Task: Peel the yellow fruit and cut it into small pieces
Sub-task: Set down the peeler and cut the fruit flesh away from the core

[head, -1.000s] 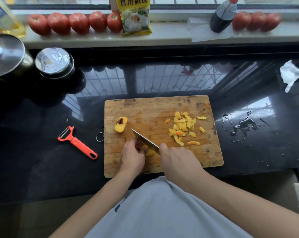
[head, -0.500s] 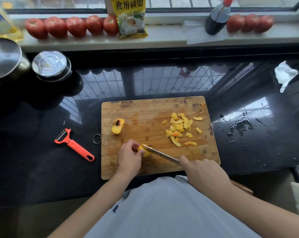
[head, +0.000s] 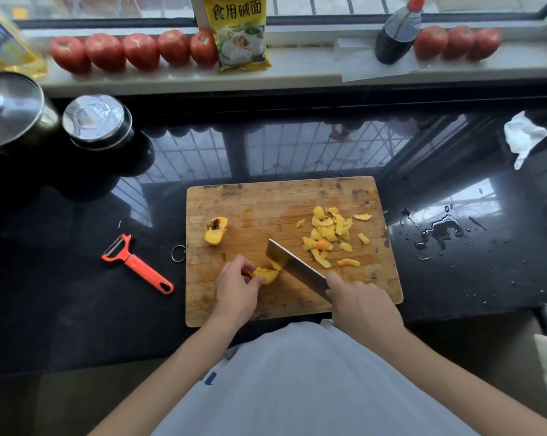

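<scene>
Peeling judged complete: peel strips [head: 327, 232] heaped on cutting board [head: 266, 196]. Left hand [head: 236, 286] pinches peeled fruit piece [head: 266, 275]; right hand [head: 360, 305] grips knife [head: 292, 267], blade at the piece. Pit section [head: 215, 230] set aside. Dicing barely begun, most cutting remains

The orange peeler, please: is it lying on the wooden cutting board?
No, the orange peeler lies on the black countertop, left of the wooden cutting board and apart from it.

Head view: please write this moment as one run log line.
left hand holds fruit piece | right hand grips knife | blade at fruit
</scene>
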Demonstrator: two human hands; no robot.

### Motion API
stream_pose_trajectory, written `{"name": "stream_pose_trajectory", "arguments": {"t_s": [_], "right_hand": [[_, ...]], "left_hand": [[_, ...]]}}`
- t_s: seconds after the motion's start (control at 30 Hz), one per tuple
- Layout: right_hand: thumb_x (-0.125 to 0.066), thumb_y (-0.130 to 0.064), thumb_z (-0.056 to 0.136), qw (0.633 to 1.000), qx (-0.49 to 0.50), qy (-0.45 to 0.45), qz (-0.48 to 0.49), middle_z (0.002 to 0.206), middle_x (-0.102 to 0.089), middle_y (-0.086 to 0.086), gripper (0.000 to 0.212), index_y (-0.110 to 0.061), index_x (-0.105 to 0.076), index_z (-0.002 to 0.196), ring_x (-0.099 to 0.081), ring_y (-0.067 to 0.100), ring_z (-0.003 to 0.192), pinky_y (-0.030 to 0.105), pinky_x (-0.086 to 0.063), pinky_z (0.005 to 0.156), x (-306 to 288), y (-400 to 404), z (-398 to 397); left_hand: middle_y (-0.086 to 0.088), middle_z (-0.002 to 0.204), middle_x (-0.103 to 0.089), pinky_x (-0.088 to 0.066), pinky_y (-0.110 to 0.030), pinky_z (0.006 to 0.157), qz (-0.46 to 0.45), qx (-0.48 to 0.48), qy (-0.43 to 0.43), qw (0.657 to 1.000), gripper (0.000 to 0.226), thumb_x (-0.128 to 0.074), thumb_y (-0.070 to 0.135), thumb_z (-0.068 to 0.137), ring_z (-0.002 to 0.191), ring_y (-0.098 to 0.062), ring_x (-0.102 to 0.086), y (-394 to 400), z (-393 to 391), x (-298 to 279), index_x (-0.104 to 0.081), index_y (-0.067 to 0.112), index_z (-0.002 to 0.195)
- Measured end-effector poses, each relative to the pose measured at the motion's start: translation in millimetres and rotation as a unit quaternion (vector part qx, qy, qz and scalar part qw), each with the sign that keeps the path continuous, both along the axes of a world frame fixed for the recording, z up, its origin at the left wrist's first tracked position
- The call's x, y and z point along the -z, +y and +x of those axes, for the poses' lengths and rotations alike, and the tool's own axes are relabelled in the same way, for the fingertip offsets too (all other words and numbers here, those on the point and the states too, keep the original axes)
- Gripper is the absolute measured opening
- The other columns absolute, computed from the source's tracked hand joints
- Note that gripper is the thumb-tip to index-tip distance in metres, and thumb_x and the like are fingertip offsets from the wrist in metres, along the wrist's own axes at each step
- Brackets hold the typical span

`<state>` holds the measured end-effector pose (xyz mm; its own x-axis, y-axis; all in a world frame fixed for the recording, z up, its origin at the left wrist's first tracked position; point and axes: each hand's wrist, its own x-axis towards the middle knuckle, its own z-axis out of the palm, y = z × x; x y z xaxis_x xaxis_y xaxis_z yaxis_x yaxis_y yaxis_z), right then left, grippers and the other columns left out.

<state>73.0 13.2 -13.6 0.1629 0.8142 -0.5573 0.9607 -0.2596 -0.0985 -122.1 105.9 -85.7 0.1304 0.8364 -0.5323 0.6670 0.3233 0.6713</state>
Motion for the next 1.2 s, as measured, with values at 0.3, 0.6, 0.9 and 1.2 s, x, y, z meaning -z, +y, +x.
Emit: {"name": "stream_pose_trajectory", "arguments": {"t_s": [0.3,0.6,0.9,1.2], "right_hand": [[-0.038,-0.033,0.107,0.997,0.066,-0.009,0.036,0.080,-0.058,-0.003,0.013,-0.029,-0.030,0.098,-0.052,0.018,0.059,0.029,-0.034,0.047,3.1,-12.3,15.6],[-0.042,-0.030,0.106,0.979,0.177,0.044,0.092,0.082,-0.060,-0.001,0.016,-0.025,-0.034,0.093,-0.055,0.018,0.063,0.027,-0.033,0.048,3.1,-28.9,22.7],[-0.042,-0.032,0.106,0.992,0.110,0.060,0.022,0.092,-0.067,0.003,0.017,-0.024,-0.035,0.094,-0.065,0.022,0.073,0.031,-0.048,0.057,9.3,-26.5,3.5],[-0.037,-0.033,0.107,0.991,0.100,0.025,0.080,0.083,-0.068,0.000,0.016,-0.026,-0.032,0.093,-0.068,0.026,0.070,0.041,-0.056,0.061,21.3,-30.0,14.3]], "left_hand": [[0.010,0.106,-0.056,-0.053,-0.025,0.076,0.037,0.068,-0.015,0.997,0.021,-0.074,0.012,0.093,0.097,-0.008,-0.058,-8.7,-6.2,0.1,-0.057,0.025,0.095],[0.007,0.108,-0.057,-0.056,-0.040,0.087,0.044,0.099,-0.019,0.994,0.040,-0.073,0.000,0.085,0.098,-0.011,-0.057,-17.3,-13.6,9.5,-0.048,0.029,0.094],[0.017,0.130,-0.050,-0.040,-0.028,0.105,0.070,0.213,0.027,0.974,0.049,-0.075,0.024,0.093,0.126,-0.007,-0.044,-12.8,-7.4,10.4,-0.059,0.033,0.139],[0.008,0.118,-0.054,-0.043,-0.030,0.082,0.134,0.138,0.126,0.973,0.033,-0.072,0.033,0.095,0.102,-0.014,-0.055,3.2,-38.4,3.6,-0.061,0.023,0.124]]}}
